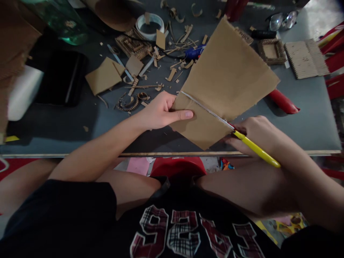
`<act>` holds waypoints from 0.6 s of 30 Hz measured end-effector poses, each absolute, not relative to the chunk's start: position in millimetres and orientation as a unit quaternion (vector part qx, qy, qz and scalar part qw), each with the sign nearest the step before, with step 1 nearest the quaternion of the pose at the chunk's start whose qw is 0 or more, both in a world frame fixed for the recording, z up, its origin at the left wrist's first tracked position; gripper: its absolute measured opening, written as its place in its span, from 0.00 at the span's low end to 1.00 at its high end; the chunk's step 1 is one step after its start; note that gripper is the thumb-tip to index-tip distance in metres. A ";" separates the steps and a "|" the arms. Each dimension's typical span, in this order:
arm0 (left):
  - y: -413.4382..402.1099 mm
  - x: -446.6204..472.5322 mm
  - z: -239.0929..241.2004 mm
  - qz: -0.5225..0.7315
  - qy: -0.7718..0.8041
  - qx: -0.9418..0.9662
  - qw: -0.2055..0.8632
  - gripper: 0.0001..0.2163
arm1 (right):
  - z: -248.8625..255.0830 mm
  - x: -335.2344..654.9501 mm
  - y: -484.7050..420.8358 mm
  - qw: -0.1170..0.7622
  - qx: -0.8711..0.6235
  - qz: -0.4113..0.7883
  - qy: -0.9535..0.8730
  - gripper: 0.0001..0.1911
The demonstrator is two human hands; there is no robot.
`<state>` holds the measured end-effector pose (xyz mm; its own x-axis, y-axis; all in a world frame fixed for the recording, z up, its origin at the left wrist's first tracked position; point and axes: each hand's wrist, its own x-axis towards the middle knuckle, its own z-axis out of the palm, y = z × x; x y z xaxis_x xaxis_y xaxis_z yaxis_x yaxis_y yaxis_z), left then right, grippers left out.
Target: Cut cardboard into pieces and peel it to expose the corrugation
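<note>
A large sheet of brown cardboard (pixel 228 68) is held tilted above the table's front edge. My left hand (pixel 166 113) grips its left edge, with the thumb flat on top and the fingers underneath. In my right hand (pixel 255 132) is a pair of scissors (pixel 252 148) with a yellow handle. One long silver blade lies across the face of the cardboard, its tip pointing toward my left thumb. The other blade is out of sight, and the fingers round the handles are partly hidden. A crease or cut line shows near the blades' base.
Cardboard scraps (pixel 172 74) litter the grey table (pixel 309 125). Behind them are a tape roll (pixel 162 27), a blue tool (pixel 194 53) with a cable and a green bottle (pixel 71 27). A red tube-like object (pixel 284 101), small cardboard frame (pixel 272 51) and glasses (pixel 283 20) lie right; a black case (pixel 61 79) left.
</note>
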<state>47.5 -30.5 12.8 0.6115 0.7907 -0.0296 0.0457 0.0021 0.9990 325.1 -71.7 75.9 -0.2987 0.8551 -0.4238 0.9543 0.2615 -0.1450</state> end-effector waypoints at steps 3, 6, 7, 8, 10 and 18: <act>-32.2 47.1 11.7 0.311 0.345 0.587 0.663 0.20 | 74.9 322.5 -70.7 0.160 0.580 -0.187 0.777 0.17; -37.3 46.9 15.7 0.319 0.380 0.524 0.692 0.18 | 74.0 322.2 -69.4 0.140 0.561 -0.215 0.787 0.20; -38.8 47.1 17.7 0.322 0.391 0.505 0.699 0.18 | 74.1 321.9 -68.9 0.132 0.558 -0.220 0.789 0.21; -40.0 47.3 19.6 0.326 0.400 0.490 0.702 0.18 | 74.5 321.3 -68.4 0.129 0.558 -0.221 0.790 0.22; -41.1 48.0 23.1 0.337 0.419 0.465 0.703 0.19 | 76.0 319.3 -67.4 0.138 0.561 -0.216 0.787 0.21; -40.8 52.9 19.5 0.344 0.457 0.437 0.694 0.18 | 76.3 314.2 -65.7 0.158 0.556 -0.200 0.791 0.13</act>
